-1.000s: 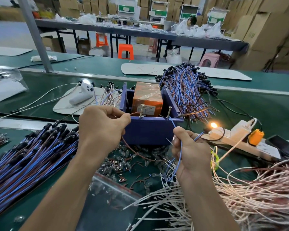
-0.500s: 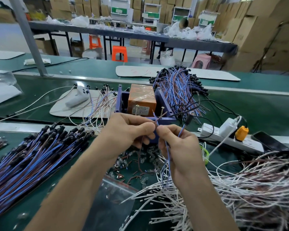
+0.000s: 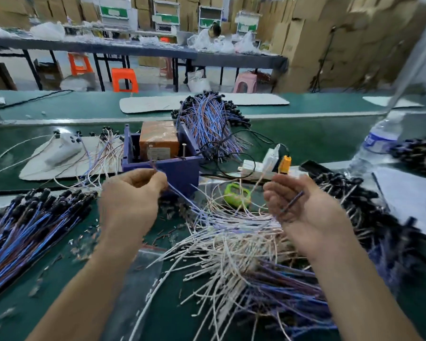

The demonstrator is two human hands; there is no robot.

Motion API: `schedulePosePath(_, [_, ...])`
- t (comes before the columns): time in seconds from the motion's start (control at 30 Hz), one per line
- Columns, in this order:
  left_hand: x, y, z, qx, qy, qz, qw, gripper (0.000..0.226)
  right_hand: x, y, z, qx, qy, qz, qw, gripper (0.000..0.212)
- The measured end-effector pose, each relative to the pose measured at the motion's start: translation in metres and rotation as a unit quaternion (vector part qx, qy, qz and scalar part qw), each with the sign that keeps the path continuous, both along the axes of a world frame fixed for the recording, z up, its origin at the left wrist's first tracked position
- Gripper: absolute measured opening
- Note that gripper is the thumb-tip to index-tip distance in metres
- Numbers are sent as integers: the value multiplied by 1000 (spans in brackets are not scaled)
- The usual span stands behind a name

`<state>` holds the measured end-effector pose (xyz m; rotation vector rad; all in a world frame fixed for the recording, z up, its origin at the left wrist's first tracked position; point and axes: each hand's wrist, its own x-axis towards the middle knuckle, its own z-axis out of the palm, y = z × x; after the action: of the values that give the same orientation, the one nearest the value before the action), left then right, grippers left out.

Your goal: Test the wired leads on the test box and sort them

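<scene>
The blue test box (image 3: 182, 169) stands in the middle of the green bench, with an orange block (image 3: 159, 139) inside and two metal pins on its front rim. My left hand (image 3: 130, 195) is just in front of it and pinches a blue-brown lead (image 3: 182, 196) that trails down to the right. My right hand (image 3: 300, 203) is palm up to the right, its fingers curled round a dark wire end. A sorted pile of blue leads (image 3: 35, 225) lies at the left. Loose white wires (image 3: 231, 244) lie under my hands.
Behind the box lies another bundle of blue leads (image 3: 212, 124). A power strip (image 3: 251, 167) with an orange plug (image 3: 286, 163) sits to its right, next to a green object (image 3: 236, 193). A water bottle (image 3: 379, 141) and black-capped leads (image 3: 354, 205) are at the right, and a white mat (image 3: 47, 166) at the left.
A small lamp glowed at the right a second ago and is out now. My hands met at the box's pins, then drew apart. The view has swung right.
</scene>
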<state>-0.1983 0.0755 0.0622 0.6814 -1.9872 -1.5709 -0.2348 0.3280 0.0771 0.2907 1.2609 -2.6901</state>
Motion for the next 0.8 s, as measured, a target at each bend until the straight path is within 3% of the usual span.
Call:
schedulePosePath(0.1, [13, 15, 1, -85, -7, -41, 995, 33, 16, 47, -7, 78, 9, -43, 996, 48])
schedulePosePath(0.17, [14, 31, -3, -102, -29, -118, 987, 26, 26, 77, -14, 210, 1, -76, 975, 48])
schedulePosePath(0.3, [15, 79, -14, -154, -133, -335, 920, 4, 37, 127, -27, 461, -15, -71, 884, 57])
schedulePosePath(0.43, [9, 130, -27, -146, -163, -393, 893, 17, 39, 161, -33, 648, -42, -43, 760, 53])
schedulePosePath(0.5, [5, 148, -33, -115, -168, -388, 899, 19, 38, 171, -35, 679, -66, -33, 730, 47])
schedulePosePath(0.63, [1, 170, -37, -188, -158, -363, 899, 28, 32, 179, -37, 760, -74, -23, 645, 38])
schedulePosePath(0.8, [-1, 177, -34, -258, -187, -330, 889, 31, 32, 180, -51, 785, -69, -105, 607, 21])
